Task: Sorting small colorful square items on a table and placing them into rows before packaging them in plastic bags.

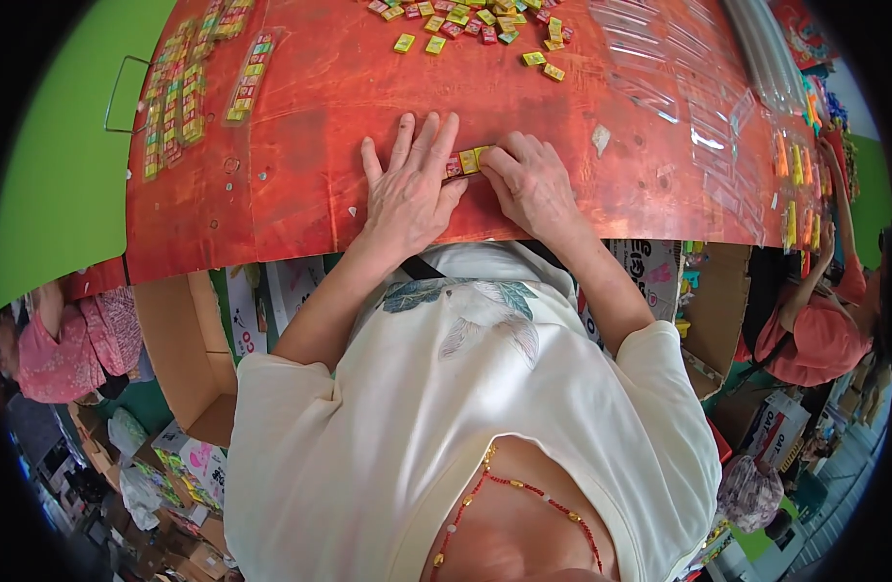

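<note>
A short row of small red and yellow boxes (468,162) lies on the red table near its front edge, between my two hands. My left hand (409,189) rests flat with its fingers spread, its thumb and index finger beside the row's left end. Bent inward, the fingers of my right hand (538,184) close on the row's right end and cover part of it. Farther back is a loose pile of similar boxes (485,21) in red, yellow and green. Whether the row sits in a clear sleeve is hard to see.
Clear plastic sleeves filled with boxes (179,102) lie at the left. Clear plastic trays (649,48) are spread at the right. Cardboard boxes (186,339) stand below the table edge. Other people sit at the left (82,339) and right (819,335).
</note>
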`<state>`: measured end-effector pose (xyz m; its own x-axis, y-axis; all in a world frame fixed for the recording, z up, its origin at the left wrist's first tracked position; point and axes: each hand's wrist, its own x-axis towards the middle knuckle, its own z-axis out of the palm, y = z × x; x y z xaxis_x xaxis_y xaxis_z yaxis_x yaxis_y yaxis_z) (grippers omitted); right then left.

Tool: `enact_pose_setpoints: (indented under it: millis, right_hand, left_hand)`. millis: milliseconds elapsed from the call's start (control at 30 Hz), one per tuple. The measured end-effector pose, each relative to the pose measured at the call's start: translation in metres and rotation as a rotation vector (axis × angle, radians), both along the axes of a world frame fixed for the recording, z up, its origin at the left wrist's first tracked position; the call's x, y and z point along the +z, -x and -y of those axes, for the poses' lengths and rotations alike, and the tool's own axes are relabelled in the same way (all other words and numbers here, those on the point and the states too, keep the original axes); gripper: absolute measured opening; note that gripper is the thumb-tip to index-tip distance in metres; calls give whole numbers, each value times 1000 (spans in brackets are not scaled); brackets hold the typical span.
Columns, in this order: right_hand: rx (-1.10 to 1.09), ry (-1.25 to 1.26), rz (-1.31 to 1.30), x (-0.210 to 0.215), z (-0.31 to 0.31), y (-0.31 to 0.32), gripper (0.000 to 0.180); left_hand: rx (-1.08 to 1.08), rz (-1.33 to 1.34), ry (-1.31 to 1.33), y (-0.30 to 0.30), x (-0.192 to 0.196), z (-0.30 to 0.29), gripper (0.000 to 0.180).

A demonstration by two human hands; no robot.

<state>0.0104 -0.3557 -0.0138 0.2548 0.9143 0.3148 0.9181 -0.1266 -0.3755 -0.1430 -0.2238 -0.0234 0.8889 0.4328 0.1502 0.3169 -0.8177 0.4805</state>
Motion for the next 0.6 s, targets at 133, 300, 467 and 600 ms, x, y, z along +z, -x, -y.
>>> enact_pose_setpoints:
  millis: [133, 300, 467, 600]
  right_hand:
    - [14, 14, 1, 12, 3, 2, 12]
    - [29, -28, -12, 25, -6, 12, 18]
    - [161, -1, 120, 12, -25, 23, 24]
    - [83, 12, -117, 26, -21, 14, 25]
  left_hand:
    - [25, 319, 474, 18, 1, -21, 75]
    - [39, 168, 207, 37, 1, -32, 67]
    - [-20, -94, -173, 34, 6, -20, 68]
    - [-78, -71, -268, 22, 14, -11, 61]
